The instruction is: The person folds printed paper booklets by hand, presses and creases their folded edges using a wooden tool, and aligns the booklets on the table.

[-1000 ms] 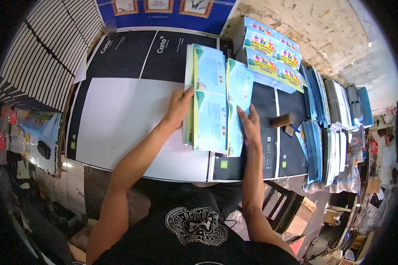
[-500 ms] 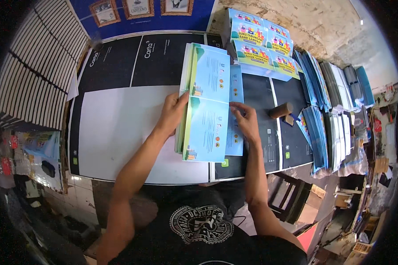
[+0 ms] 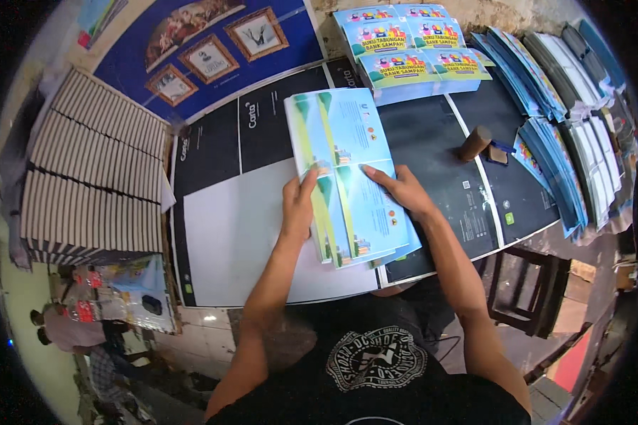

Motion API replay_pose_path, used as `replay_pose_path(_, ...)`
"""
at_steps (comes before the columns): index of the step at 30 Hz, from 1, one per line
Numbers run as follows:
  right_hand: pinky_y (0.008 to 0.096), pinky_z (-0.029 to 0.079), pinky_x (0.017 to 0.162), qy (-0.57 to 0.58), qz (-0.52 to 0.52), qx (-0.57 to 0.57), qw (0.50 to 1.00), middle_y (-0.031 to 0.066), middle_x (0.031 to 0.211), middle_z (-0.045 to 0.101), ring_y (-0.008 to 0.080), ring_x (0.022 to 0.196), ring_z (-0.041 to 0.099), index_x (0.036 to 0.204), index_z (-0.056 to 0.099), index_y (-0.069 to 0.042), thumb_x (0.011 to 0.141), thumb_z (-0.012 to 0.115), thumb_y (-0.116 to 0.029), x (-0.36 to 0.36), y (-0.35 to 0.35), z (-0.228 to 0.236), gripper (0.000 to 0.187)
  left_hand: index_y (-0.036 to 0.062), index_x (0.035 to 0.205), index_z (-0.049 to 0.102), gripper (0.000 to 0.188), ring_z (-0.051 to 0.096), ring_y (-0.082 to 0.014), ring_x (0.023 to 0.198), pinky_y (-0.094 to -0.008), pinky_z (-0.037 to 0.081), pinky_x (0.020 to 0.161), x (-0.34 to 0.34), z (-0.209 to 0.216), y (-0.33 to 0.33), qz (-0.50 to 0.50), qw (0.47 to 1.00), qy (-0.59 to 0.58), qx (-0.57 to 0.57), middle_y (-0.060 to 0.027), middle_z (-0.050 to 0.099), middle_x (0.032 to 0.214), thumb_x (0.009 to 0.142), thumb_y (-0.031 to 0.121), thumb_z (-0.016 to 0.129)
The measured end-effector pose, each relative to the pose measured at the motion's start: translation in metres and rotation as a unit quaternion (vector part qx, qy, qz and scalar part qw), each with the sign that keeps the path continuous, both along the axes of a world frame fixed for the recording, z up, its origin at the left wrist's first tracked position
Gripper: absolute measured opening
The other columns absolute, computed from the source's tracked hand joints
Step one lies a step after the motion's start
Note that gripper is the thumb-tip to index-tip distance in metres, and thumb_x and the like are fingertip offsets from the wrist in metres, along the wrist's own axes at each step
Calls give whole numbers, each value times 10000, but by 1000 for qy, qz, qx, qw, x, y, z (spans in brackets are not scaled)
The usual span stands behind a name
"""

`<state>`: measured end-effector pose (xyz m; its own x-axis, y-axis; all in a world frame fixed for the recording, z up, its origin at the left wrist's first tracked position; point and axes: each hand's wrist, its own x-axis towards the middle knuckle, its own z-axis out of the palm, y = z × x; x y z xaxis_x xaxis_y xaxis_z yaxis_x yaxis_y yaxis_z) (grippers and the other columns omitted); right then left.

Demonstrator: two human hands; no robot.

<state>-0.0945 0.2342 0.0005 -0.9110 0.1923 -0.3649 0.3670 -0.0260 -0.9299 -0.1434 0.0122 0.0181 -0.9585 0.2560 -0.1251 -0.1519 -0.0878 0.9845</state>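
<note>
A layered set of light blue and green printed sheets (image 3: 365,202) lies over the middle of the table, its layers fanned so that several left borders show. My left hand (image 3: 299,205) grips the left side, thumb on top and fingers hidden under the edge. On the right side my right hand (image 3: 409,193) is closed on the same sheets, its thumb pressing the printed face. More blue shows below their lower right corner. Behind them stands a tall stack of printed covers (image 3: 425,86) in blue and yellow.
Black and white boards cover the table (image 3: 227,234). A brown cylinder (image 3: 475,144) stands beside a small dark pad (image 3: 499,151). Blue booklet bundles (image 3: 556,173) line the right edge. Stacked thick books (image 3: 92,177) rise at the left. A dark wooden stool (image 3: 528,290) stands below right.
The view has turned, so the table sits tilted. My right hand has moved from the sheets' right edge to a thumb-on-top grip. The sheets' left borders are fanned wider.
</note>
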Motion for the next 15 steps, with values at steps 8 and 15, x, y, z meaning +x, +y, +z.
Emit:
replay_pose_path(8, 437, 554, 962, 237, -32, 163, 957, 320, 1108, 702, 431, 988, 720, 1442, 537, 17, 885, 756, -238, -1, 5, -11, 651, -66, 1214, 659, 396, 684, -158, 945, -287, 551, 819, 26, 32, -82, 158, 987, 5, 20, -108, 709, 1085, 1053, 292, 607)
replay_pose_path(15, 416, 534, 887, 116, 90, -88, 985, 300, 1036, 719, 344, 1012, 706, 1044, 771, 79, 972, 554, -658, -5, -2, -23, 771, -71, 1215, 642, 401, 655, -130, 922, -280, 533, 820, 28, 10, -39, 112, 993, 48, -1, -80, 702, 1055, 1055, 295, 613)
